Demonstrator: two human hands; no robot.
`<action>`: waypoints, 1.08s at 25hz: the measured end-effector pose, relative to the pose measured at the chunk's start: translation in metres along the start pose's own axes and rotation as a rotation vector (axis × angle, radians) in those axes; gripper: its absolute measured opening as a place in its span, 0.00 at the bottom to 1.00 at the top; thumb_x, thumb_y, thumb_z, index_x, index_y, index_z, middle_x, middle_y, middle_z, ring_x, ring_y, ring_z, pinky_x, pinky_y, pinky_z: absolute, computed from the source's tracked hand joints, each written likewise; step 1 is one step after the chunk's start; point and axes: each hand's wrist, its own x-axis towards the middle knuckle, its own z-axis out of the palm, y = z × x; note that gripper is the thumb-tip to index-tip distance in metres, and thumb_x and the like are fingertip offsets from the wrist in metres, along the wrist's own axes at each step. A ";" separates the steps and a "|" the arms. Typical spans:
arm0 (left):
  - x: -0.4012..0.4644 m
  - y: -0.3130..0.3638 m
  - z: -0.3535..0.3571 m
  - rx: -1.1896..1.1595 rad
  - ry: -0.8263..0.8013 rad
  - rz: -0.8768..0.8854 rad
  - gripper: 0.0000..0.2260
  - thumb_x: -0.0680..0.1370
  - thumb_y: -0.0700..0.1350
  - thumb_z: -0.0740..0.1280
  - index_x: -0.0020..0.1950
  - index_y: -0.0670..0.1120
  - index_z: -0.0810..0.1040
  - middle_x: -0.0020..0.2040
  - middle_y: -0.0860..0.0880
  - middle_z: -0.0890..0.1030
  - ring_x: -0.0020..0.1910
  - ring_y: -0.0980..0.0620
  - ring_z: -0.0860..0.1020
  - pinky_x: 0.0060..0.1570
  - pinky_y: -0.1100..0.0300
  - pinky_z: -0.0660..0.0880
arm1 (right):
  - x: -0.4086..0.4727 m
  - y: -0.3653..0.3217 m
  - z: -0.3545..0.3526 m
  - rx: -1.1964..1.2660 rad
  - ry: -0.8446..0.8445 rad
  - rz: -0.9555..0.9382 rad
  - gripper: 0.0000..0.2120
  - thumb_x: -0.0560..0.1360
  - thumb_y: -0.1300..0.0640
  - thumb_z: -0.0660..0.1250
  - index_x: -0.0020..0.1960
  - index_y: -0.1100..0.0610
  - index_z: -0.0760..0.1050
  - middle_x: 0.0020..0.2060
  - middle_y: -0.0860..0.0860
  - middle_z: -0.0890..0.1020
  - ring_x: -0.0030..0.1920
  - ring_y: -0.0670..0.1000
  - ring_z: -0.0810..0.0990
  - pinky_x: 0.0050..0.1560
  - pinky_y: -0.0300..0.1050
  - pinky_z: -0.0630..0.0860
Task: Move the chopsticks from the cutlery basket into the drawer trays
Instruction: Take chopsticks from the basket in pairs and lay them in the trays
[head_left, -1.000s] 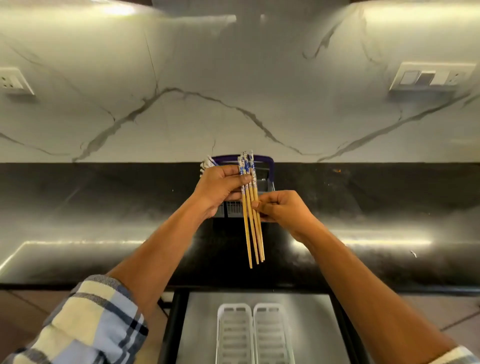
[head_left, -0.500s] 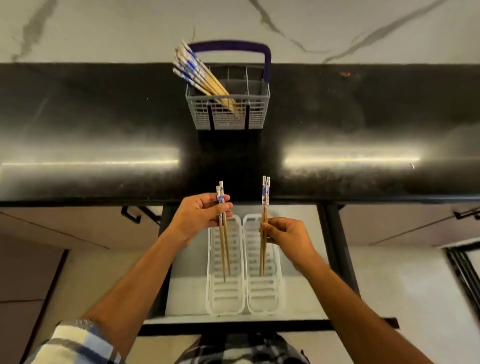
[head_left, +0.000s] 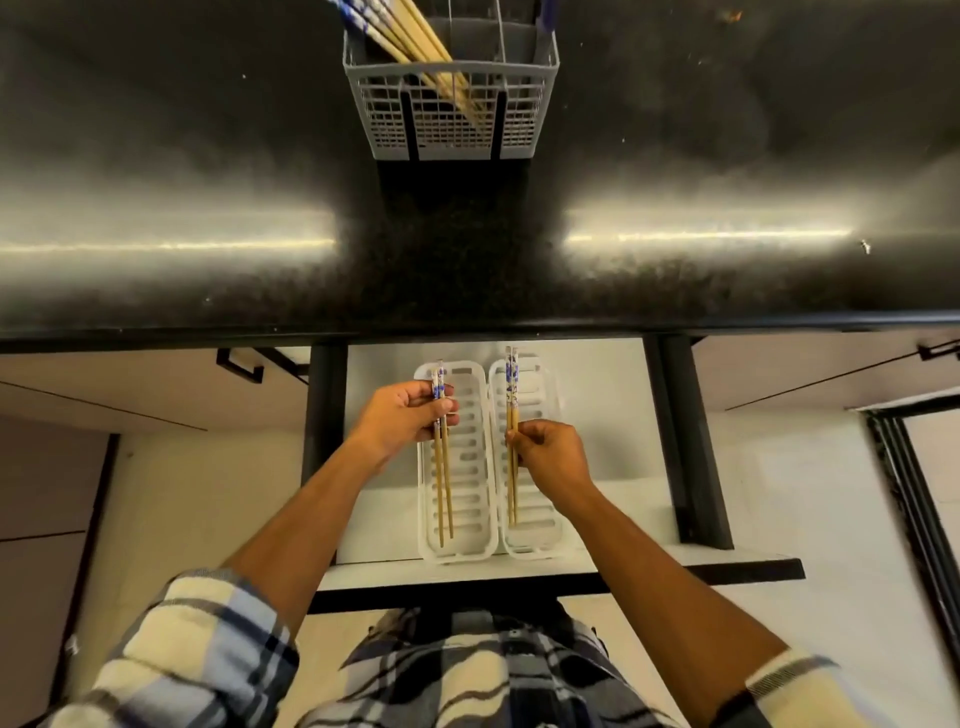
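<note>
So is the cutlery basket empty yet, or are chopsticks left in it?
Not empty. The cutlery basket on the counter holds a bundle of chopsticks leaning toward its left side.

Over an open drawer (head_left: 597, 395), left hand (head_left: 402, 418) and right hand (head_left: 550, 454) each pinch a chopstick pair (head_left: 444, 493) above two white trays (head_left: 470, 553).

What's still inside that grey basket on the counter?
A bundle of chopsticks leans in the cutlery basket's left compartment; the right one looks empty. Their lower tips are blurred behind the mesh, and their tops are cut off.
</note>
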 end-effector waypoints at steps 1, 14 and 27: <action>0.003 -0.002 0.001 0.000 0.000 -0.031 0.09 0.78 0.36 0.69 0.57 0.42 0.81 0.50 0.43 0.86 0.45 0.51 0.86 0.40 0.63 0.82 | 0.001 0.002 0.003 -0.039 0.009 0.009 0.05 0.75 0.56 0.71 0.46 0.55 0.85 0.39 0.50 0.87 0.42 0.53 0.85 0.52 0.53 0.82; 0.053 -0.024 0.033 0.810 0.225 -0.234 0.08 0.78 0.46 0.70 0.49 0.42 0.81 0.45 0.43 0.84 0.42 0.45 0.84 0.46 0.52 0.83 | 0.010 0.008 0.026 -0.255 0.027 0.146 0.09 0.71 0.65 0.65 0.33 0.61 0.79 0.31 0.55 0.81 0.37 0.58 0.81 0.40 0.48 0.80; 0.078 -0.022 0.053 1.293 0.123 -0.289 0.11 0.80 0.42 0.63 0.61 0.42 0.76 0.52 0.44 0.81 0.52 0.46 0.81 0.52 0.56 0.77 | 0.013 0.013 0.031 -0.360 0.089 0.160 0.04 0.74 0.62 0.68 0.45 0.59 0.81 0.40 0.54 0.84 0.40 0.55 0.83 0.46 0.49 0.83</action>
